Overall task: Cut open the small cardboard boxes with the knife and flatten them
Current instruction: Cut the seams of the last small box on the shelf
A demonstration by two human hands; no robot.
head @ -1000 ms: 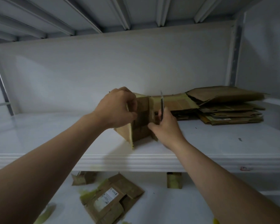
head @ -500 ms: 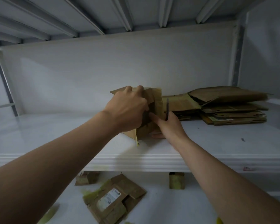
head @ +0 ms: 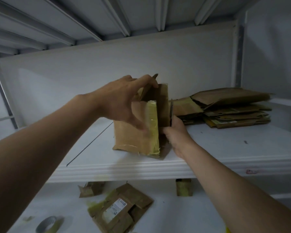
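A small brown cardboard box (head: pixel 129 137) with a strip of yellowish tape stands upright near the front edge of the white shelf (head: pixel 141 169). My left hand (head: pixel 123 101) grips its top flaps, fingers over the upper edge and thumb on the front face. My right hand (head: pixel 176 133) holds the knife (head: pixel 171 113) by its handle at the box's right side, the thin blade pointing up beside the open flap.
A stack of flattened boxes (head: pixel 230 108) lies at the back right of the shelf. On the lower level lie a flattened labelled box (head: pixel 121 209), a torn box (head: pixel 91 189), a small taped box (head: pixel 183 187) and a tape roll (head: pixel 47 224).
The box has been turned upright, its taped face now toward me. My left hand moved up to the top flaps. The right hand with the knife stays at the box's right side.
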